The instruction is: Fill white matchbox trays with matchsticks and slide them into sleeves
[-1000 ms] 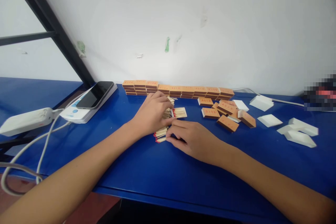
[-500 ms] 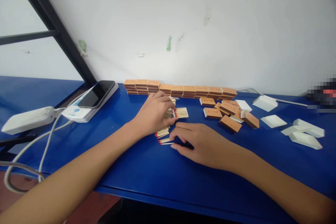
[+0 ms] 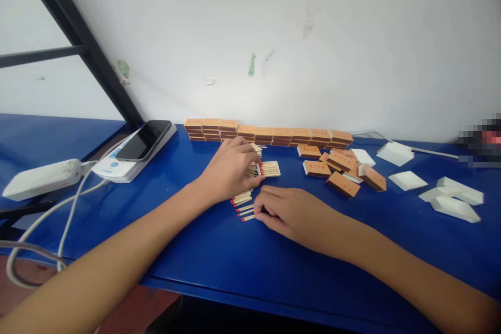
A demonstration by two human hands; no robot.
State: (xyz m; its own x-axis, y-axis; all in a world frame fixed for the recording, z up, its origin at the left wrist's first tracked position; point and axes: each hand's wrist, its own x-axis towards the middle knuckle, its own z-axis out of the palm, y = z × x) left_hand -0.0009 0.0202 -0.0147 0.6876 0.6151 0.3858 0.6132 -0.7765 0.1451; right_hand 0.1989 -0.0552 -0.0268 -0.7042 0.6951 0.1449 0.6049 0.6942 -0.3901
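Observation:
A heap of red-tipped matchsticks (image 3: 243, 203) lies on the blue table (image 3: 219, 255), partly under my hands. My left hand (image 3: 229, 169) rests curled over the heap, fingertips at an open white match tray (image 3: 269, 168) filled with matches. My right hand (image 3: 291, 211) lies just below, fingers curled down onto a few matches (image 3: 246, 215) drawn out of the heap. What the fingers grip is hidden.
A row of stacked orange matchboxes (image 3: 270, 135) runs along the wall. Loose orange sleeves (image 3: 342, 169) and empty white trays (image 3: 407, 180) lie to the right. At the left sit a phone (image 3: 144, 140) on a white device, a white adapter (image 3: 41, 178) and cables.
My right hand has slid slightly toward me and left, pulling a few matchsticks out of the heap. My left hand has stayed over the pile.

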